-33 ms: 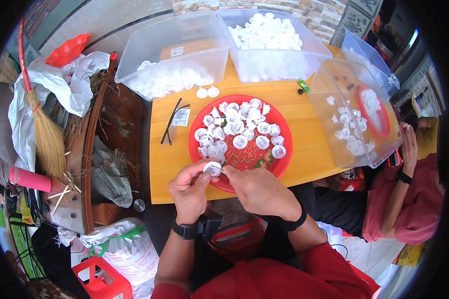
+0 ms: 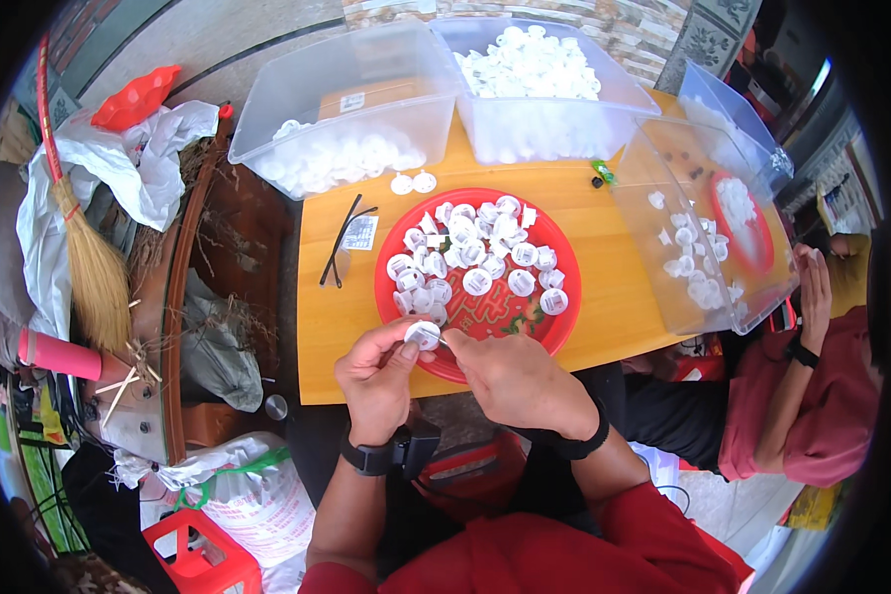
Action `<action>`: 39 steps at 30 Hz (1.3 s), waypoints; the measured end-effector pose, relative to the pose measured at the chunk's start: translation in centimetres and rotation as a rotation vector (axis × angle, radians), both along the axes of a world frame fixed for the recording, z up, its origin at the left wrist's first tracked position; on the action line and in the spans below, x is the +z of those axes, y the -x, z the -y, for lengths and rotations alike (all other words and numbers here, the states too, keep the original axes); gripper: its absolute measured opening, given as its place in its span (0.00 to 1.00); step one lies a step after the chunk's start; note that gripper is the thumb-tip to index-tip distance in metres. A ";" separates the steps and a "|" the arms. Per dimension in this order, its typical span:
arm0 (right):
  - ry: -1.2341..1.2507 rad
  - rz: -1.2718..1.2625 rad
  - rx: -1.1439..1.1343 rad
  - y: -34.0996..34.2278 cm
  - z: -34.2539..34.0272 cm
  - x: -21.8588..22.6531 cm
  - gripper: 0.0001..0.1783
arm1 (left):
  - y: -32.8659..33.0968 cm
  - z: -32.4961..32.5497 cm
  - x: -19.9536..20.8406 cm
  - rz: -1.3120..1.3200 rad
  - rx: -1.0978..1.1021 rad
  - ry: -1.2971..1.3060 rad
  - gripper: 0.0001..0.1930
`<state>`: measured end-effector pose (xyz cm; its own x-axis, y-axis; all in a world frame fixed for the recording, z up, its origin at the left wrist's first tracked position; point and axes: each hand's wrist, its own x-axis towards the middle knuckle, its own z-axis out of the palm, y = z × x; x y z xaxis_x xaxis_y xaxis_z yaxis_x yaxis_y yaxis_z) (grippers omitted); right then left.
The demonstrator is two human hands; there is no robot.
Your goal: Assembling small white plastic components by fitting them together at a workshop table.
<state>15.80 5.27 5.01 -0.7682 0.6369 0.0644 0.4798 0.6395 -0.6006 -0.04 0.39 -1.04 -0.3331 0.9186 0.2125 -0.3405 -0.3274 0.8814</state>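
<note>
Between the thumb and fingers of my left hand (image 2: 378, 381) is a small round white plastic part (image 2: 423, 336), its flat face turned up. My right hand (image 2: 515, 378) is closed just beside it, and a thin metal tool (image 2: 441, 340) pokes out from the fingers to the part's edge. Most of that tool is hidden in the hand, so its kind cannot be made out. Both hands are over the near rim of a red round tray (image 2: 567, 327). Several similar white parts (image 2: 477, 282) lie heaped on the tray, mostly toward its far side.
Two clear plastic bins (image 2: 342, 89) with white parts stand at the table's back. Glasses (image 2: 342, 243) lie left of the tray. Another clear bin (image 2: 663, 287) is tipped at the right, by a co-worker's hand (image 2: 814, 297). A straw broom (image 2: 94, 262) leans at far left.
</note>
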 end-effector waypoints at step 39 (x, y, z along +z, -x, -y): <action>0.608 -0.329 -0.170 1.1 0.7 -1.5 0.20 | -0.2 -0.2 0.6 0.168 0.105 0.016 0.13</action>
<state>14.68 4.60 3.49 -0.6569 0.7430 -0.1285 0.2756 0.0780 -0.9581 0.14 0.58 -0.39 -0.4566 0.8799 0.1316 -0.4478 -0.3551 0.8206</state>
